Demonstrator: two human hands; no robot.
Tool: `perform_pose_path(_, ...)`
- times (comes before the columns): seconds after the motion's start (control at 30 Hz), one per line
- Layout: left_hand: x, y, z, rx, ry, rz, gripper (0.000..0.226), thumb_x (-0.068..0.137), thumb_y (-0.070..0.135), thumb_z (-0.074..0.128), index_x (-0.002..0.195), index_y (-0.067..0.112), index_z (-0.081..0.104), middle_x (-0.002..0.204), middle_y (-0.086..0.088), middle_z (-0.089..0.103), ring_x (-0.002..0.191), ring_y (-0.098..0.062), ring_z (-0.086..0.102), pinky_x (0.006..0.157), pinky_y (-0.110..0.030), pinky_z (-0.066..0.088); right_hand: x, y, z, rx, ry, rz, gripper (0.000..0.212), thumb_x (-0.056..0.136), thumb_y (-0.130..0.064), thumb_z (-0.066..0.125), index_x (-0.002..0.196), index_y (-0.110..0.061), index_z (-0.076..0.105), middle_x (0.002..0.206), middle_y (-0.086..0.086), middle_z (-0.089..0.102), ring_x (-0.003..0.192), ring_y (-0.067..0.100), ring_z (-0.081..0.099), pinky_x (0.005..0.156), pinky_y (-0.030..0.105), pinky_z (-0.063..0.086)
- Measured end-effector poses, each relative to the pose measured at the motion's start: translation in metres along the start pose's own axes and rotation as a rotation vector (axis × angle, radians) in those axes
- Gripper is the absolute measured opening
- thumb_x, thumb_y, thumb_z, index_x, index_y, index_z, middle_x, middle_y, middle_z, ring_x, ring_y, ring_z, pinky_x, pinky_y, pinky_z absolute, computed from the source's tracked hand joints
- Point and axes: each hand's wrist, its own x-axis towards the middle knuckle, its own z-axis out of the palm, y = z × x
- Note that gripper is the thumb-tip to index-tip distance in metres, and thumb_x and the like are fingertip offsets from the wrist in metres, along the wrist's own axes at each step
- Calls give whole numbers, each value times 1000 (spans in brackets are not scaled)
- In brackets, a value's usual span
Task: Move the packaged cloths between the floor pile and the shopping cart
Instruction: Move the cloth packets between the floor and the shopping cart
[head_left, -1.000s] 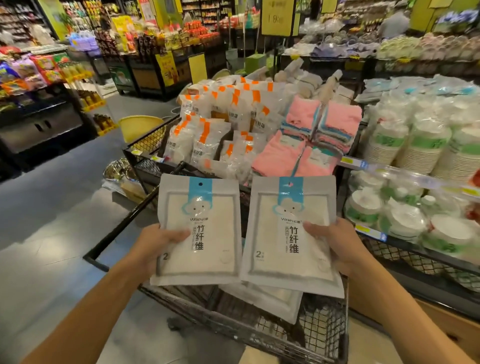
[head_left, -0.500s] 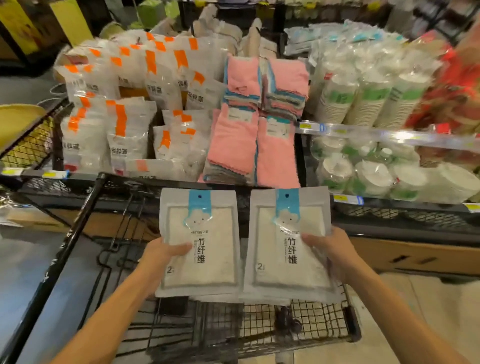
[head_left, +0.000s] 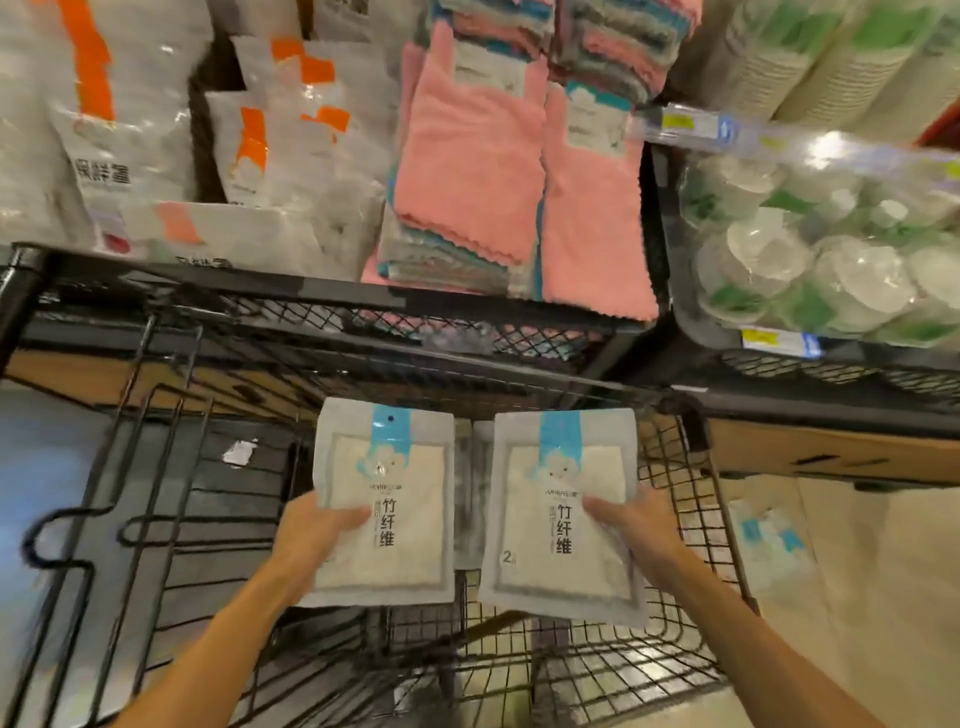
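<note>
Currently both hands are over the shopping cart, each w/ one packaged cloth. Left hand: thumb on the pkg face, fingers hidden behind, so the grip is pinching the left pack at its left edge. Right hand: same pinch on the right pack at its right edge. Packs sit side by side, just apart, faces up toward the camera, above the cart's wire base.

Change vs. a second ago: view has tipped down and closer; packs now read lower, inside the cart's rim, where before they were held up in front of the shelf goods. Grips unchanged. Judgement: packs are being lowered into the cart; release not yet done.

Orientation: each pack's long axis runs near-to-far, blue header strip at the far end, printed text upright to the holder. Both roughly parallel, right pack tilted slightly.

Beyond the cart: floor at right shows a blurred pale item w/ blue marks, possibly the pile; cannot confirm. Further back, shelf w/ pink cloths, orange-labelled bags, stacked bowls.
</note>
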Motion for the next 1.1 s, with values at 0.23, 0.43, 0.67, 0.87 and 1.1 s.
perform_pose_path(0.23, 53, -34, 41, -69, 15, -20, 34, 79, 2, 82, 109, 12, 70, 103, -7, 76, 95, -27, 72, 89, -50, 59, 73, 46, 10, -86, -27, 41, 24, 93, -5, 71, 116, -5, 66, 99, 11, 80, 89, 30, 79, 78, 50, 65)
perform_pose_path(0.43, 92, -52, 77, -16, 58, -22, 40, 80, 7, 82, 117, 15, 68, 104, -2, 73, 99, -24, 69, 90, -45, 57, 128, 74, 32, -123, 7, 75, 23, 89, -8, 75, 111, -9, 68, 103, 10, 79, 89, 26, 79, 80, 51, 64)
perform_pose_path(0.67, 119, -66, 91, 312, 227, 114, 68, 74, 29, 89, 127, 12, 49, 121, -11, 64, 113, -34, 62, 92, -50, 55, 147, 87, 49, -317, 207, -11, 27, 92, -21, 76, 113, -16, 59, 97, -5, 69, 84, 16, 70, 68, 32, 62)
perform_pose_path(0.87, 127, -78, 96, 508, 313, 205, 98, 74, 38, 88, 149, 11, 31, 142, -16, 51, 134, -37, 48, 112, -57, 38, 143, 96, 72, -330, 348, -71, 48, 92, -15, 75, 123, -20, 39, 111, -8, 56, 106, 23, 68, 85, 47, 64)
perform_pose_path(1.1, 129, -84, 104, 894, 338, 228, 98, 94, 51, 62, 161, 9, 5, 156, -22, 26, 141, -37, 29, 118, -47, 22, 145, 116, 75, -846, 452, -201, 89, 93, -48, 70, 155, 0, 26, 137, 17, 46, 122, 32, 50, 103, 46, 45)
